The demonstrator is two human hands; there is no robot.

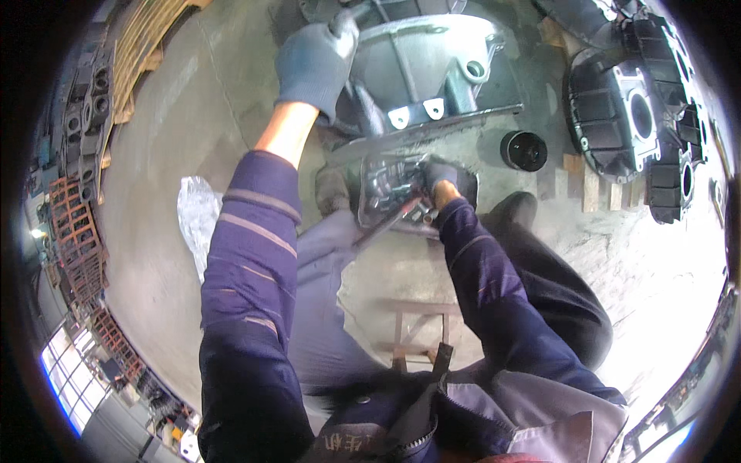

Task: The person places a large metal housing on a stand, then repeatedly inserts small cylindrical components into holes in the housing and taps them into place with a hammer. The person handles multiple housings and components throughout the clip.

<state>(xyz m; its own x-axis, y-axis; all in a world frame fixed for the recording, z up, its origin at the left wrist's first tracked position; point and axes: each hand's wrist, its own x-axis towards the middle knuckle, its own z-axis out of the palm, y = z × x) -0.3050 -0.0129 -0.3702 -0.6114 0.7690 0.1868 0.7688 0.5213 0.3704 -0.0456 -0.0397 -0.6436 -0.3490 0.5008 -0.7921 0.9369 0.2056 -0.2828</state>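
A large bell-shaped grey metal housing (417, 65) stands in front of me, with lugs and a round hole on its side. At its left upper edge my left hand (316, 65), in a dark grey glove, is closed over the rim. My right hand (442, 174), gloved too, reaches down into a shallow tray (472, 202) between my feet. Loose metal tools and fittings (394, 185) lie in the tray, too blurred to name singly. The right fingers are hidden among them. A long-handled tool (386, 224) slants over the tray's near edge.
To the tray's right sits a round black can (523, 150). More dark housings (617, 116) stand on wooden pallets (598, 189) at the right. Clear plastic wrap (198, 216) lies on the floor at left. Orange racks (77, 224) line the far left. Below me is a small metal-framed stool (421, 309).
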